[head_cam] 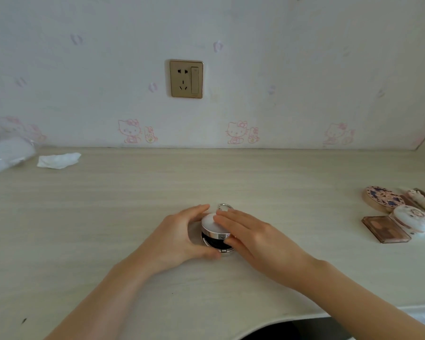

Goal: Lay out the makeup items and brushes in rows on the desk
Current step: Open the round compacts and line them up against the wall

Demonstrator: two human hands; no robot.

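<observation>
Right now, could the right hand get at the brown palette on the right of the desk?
Probably yes. The right hand rests with straight fingers on the white compact, holding nothing, and bare desk lies between it and the brown palette, whose near side is uncovered.

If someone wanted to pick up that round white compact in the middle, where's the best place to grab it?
Probably by the round sides of the white compact, coming from above with fingers on opposite edges. Its lid is slightly ajar, so squeezing the domed top and base together would keep it shut.

Soft, even daylight, faint shadows, slight overall blur, and wide-angle bending toward the edges.
</observation>
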